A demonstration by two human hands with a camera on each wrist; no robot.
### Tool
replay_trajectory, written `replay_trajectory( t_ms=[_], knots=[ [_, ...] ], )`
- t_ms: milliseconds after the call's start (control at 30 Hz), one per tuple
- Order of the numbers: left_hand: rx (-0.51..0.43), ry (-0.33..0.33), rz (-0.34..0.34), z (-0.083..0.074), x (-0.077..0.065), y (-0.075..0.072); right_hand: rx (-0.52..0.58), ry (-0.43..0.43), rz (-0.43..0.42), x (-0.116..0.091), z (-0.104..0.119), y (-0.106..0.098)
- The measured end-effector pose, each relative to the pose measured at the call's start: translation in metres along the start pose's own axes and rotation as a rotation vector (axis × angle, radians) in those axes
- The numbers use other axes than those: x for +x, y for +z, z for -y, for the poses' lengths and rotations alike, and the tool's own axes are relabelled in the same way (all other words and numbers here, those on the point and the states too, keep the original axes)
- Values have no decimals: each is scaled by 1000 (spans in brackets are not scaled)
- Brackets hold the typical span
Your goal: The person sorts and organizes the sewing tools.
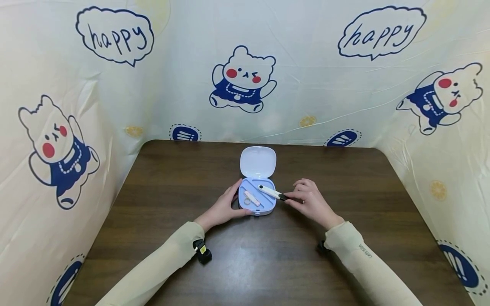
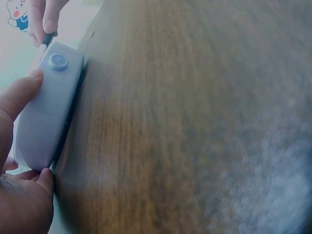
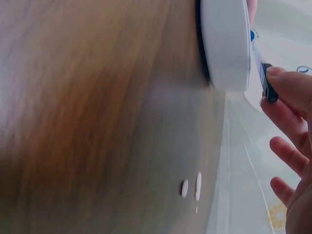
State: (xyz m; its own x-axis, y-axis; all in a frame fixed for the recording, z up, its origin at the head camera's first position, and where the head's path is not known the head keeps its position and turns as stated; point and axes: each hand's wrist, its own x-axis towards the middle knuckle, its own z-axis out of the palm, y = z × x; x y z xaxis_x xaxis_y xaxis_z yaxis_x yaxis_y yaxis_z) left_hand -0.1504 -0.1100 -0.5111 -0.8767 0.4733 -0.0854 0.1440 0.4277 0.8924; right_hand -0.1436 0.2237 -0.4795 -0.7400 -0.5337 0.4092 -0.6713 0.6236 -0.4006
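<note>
A small light-blue case [image 1: 257, 211] stands on the table with its lid [image 1: 258, 162] raised at the back. Inside its divided tray lie a small pinkish-white piece [image 1: 252, 198] and a small ring [image 1: 246, 201]. My left hand [image 1: 223, 208] grips the case, thumb at the front wall and fingers along the left side. Between thumb and forefinger, my right hand [image 1: 309, 201] pinches the black end of a slim white stick [image 1: 271, 192]. The stick slants over the tray, its rounded end having a dark spot; whether it touches the tray I cannot tell.
A dark wooden table [image 1: 183, 170] carries the case near its far edge. Patterned pale cloth [image 1: 306, 93] hangs behind it and on both sides. A black wrist device [image 1: 203, 251] sits at the left cuff.
</note>
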Motion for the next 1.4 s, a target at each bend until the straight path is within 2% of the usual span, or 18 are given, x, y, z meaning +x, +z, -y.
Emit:
replay_trajectory(
  t_ms=[300,600,967,1400],
  knots=[
    [1,1,0,0,0,1,-16,4,-13,6,11,12],
    [8,-3,-1,0,0,1,-30,64,19,12,23,20],
    [1,-2,-1,-1,-1,0,-81,46,-68,16,38,31],
    [-4,2,2,0,0,0,-169,105,-62,21,59,34]
  ],
)
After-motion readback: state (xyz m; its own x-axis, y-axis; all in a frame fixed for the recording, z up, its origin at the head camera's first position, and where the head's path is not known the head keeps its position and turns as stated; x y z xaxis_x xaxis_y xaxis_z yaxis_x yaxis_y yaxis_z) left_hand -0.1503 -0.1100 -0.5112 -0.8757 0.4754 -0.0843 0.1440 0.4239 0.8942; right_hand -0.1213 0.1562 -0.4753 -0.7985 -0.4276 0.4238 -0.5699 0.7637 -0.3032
